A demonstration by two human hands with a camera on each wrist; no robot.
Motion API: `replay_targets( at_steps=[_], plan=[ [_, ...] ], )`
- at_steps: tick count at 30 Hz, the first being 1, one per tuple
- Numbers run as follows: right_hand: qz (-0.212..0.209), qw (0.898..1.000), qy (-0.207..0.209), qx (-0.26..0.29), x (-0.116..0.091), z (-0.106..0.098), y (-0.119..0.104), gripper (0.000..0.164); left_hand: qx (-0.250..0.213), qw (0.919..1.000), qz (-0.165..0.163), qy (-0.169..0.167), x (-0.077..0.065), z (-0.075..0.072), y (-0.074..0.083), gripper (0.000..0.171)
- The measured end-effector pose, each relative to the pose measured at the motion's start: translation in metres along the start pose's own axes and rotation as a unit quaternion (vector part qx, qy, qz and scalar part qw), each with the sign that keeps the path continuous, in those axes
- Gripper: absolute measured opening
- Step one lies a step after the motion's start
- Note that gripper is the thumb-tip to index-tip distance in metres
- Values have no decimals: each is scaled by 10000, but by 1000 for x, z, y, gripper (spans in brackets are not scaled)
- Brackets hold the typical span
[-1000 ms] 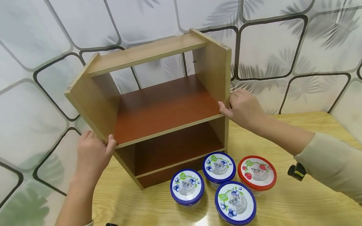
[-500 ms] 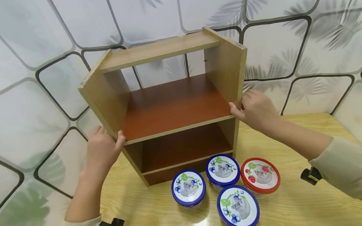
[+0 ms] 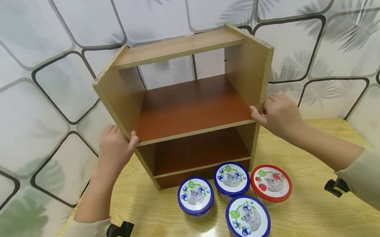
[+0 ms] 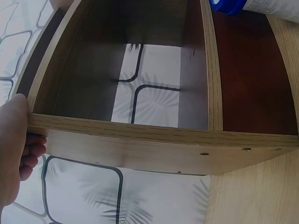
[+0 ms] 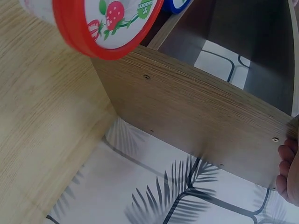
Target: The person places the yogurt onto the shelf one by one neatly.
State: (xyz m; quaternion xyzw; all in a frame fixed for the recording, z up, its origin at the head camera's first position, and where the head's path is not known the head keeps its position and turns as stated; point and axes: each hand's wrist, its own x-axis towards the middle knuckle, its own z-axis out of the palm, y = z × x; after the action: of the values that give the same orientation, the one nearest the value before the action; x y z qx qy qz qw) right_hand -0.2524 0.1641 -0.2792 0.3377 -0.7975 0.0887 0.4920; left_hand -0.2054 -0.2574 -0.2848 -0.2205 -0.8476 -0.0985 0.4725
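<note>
A small wooden shelf unit [image 3: 192, 109] with red-brown boards and light side panels stands upright on the table. My left hand [image 3: 115, 145] grips its left side panel at the middle board, thumb on the inside. On the opposite side panel, my right hand [image 3: 278, 114] holds on at about the same height, thumb over the front edge. In the left wrist view the fingers [image 4: 32, 156] curl behind the panel. Curled fingers [image 5: 286, 168] also show on the outer face in the right wrist view.
Three blue-lidded tubs [image 3: 196, 197] and one red-lidded tub [image 3: 270, 183] stand on the wooden table [image 3: 322, 183], close before the shelf's base. A patterned curtain or wall covering [image 3: 331, 46] rises right behind the shelf.
The shelf has shifted to the right and slightly up in the head view, with both hands moving along on its sides. The tubs stay nearly where they were.
</note>
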Motion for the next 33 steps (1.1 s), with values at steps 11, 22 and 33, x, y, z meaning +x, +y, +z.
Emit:
replay_targets(
  at_steps=[11,22,33],
  plan=[
    [-55,9998,131,-141,-10,-12,11,54,-149,9996,219,-45,10,20,4,22],
    [66,9995,169,-249,-18,-22,17,57,-210,9985,169,-467,20,27,13,22],
    [273,9987,259,-337,-25,-31,21,58,-238,9982,320,-450,29,38,18,22]
  ],
)
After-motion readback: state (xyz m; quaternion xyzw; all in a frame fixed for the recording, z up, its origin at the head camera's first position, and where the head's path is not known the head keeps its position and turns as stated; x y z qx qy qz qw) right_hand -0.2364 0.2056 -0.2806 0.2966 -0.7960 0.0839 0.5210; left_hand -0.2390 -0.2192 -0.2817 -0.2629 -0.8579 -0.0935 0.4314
